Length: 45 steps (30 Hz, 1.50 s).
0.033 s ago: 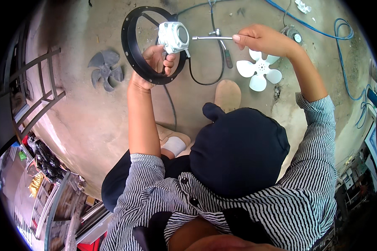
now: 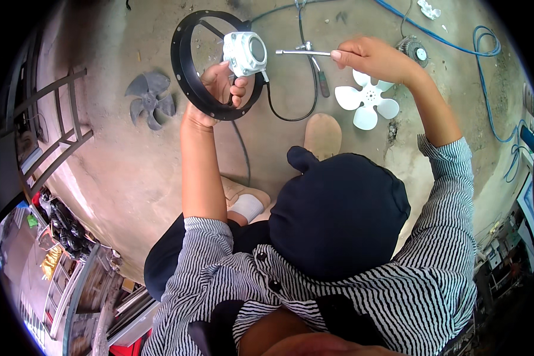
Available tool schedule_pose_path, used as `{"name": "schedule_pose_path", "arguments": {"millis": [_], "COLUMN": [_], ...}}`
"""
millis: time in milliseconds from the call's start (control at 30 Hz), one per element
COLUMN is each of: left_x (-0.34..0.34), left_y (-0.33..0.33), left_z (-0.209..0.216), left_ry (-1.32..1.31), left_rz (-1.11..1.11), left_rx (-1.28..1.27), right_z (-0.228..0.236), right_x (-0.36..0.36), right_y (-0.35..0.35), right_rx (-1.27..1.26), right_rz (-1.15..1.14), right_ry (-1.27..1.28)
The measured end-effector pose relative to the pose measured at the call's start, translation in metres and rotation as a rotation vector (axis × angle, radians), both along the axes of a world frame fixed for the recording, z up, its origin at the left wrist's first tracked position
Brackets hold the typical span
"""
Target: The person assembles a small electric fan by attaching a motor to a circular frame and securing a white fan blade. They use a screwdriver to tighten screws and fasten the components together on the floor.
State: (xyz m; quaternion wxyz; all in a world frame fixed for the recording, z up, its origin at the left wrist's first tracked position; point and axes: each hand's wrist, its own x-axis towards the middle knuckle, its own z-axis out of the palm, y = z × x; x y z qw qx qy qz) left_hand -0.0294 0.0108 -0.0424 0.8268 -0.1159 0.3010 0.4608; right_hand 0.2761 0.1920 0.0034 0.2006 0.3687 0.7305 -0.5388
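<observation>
My left hand [image 2: 221, 86] grips a fan motor with a silver-white housing [image 2: 244, 54], set in a black ring-shaped frame [image 2: 182, 68]. Its fingers wrap around from inside the ring, just under the housing. A black cord hangs from the motor. In my right hand [image 2: 377, 59] is a slim metal rod tool with a socket-like tip [image 2: 289, 52]; the tip points left at the motor, with a small gap between them. Its grip end is hidden in the closed fingers. Beneath the right hand lies a white five-bladed fan [image 2: 365, 118].
A grey fan blade [image 2: 151, 101] lies on the floor at left. Behind the rod tool lies a screwdriver with a dark handle [image 2: 323, 84]. Another motor [image 2: 416, 52] sits beyond my right wrist, near a blue hose [image 2: 483, 89]. A metal rack [image 2: 59, 113] stands at far left.
My right hand and the rod tool have shifted slightly right, widening the gap to the motor. The left hand and the motor are almost still.
</observation>
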Motion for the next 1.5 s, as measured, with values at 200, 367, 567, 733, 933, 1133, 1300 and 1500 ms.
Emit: {"name": "schedule_pose_path", "arguments": {"millis": [200,367,567,733,933,1133,1300,1500], "left_x": [-0.012,-0.026,-0.01,-0.004,-0.002,-0.007,-0.01,-0.012], "left_y": [0.001,-0.007,0.0,0.005,0.01,0.006,0.001,0.0], "left_z": [-0.004,-0.022,-0.011,0.001,0.002,-0.004,-0.017,-0.02], "left_ry": [0.307,0.416,0.518,0.668,0.668,0.627,0.651,0.663], "left_rz": [-0.161,-0.22,-0.185,-0.262,-0.269,-0.223,-0.192,-0.206], "left_rx": [-0.052,-0.067,0.079,0.179,0.224,0.196,0.183,0.203], "right_z": [-0.025,-0.028,-0.024,-0.023,-0.022,-0.02,-0.034,-0.012], "right_x": [0.005,0.002,0.0,-0.007,-0.009,-0.016,-0.023,-0.031], "right_y": [-0.032,-0.054,-0.061,-0.053,-0.041,-0.034,-0.016,0.009], "right_rx": [0.12,0.2,0.427,0.527,0.636,0.687,0.817,0.92], "right_rz": [-0.144,-0.163,-0.08,-0.01,0.098,0.141,0.202,0.523], "right_ry": [0.202,0.296,0.275,0.257,0.268,0.319,0.574,0.586]}}
